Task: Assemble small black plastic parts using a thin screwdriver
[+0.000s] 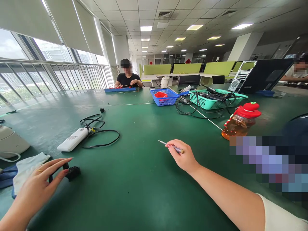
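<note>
Over the bench point(134, 195), the right hand point(184, 158) pinches a pointed tool point(178, 149) behind its tip, likely for control, the half-curled left hand point(40, 179) gripping a black device point(73, 173).

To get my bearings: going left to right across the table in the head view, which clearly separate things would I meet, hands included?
Left hand → looped black cable → right hand → red-lidded bottle.

My pointed tool point(178, 149) is silver-tipped; I see a small black object point(72, 173), green tabletop point(134, 199), white power bank point(72, 140), blue basket point(166, 102), red bottle lid point(247, 110).
</note>
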A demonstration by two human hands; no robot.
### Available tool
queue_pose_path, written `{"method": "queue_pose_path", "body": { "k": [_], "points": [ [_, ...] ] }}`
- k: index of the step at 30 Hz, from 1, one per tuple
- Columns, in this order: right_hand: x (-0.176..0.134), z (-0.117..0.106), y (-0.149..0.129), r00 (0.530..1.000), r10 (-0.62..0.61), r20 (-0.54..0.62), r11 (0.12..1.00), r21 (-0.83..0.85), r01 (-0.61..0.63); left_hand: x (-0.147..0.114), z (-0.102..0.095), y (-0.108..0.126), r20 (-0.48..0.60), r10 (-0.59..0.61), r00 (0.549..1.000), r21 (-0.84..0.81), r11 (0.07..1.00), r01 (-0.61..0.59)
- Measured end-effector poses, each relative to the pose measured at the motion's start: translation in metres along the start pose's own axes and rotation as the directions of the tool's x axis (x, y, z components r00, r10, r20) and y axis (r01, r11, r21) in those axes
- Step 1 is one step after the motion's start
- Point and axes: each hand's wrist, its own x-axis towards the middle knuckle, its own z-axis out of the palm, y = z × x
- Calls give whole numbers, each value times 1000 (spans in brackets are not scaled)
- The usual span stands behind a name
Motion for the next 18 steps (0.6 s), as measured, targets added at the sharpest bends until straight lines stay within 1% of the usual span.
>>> {"method": "queue_pose_path", "body": {
  "k": [2, 3, 5, 10, 18],
  "points": [
    [0, 0, 0, 1000, -5, 0, 1000, -3, 5, 2, -3, 16, 16, 128, 992, -82, 989, -126],
    [0, 0, 0, 1000, -6, -2, 1000, -4, 6, 2, -2, 20, 13, 171, 985, -104, 980, -169],
    [0, 0, 0, 1000, -5, -1, 1000, -6, 5, 3, 1, 25, 9, 210, 978, -111, 972, -208],
    [0, 0, -1, 1000, -2, 15, 1000, -2, 2, 2, 12, 23, 56, 190, 980, -71, 980, -185],
    [0, -1, -3, 1000, -2, 25, 1000, 3, 2, 2, 13, 24, 24, 198, 980, -51, 979, -196]
  ]
}}
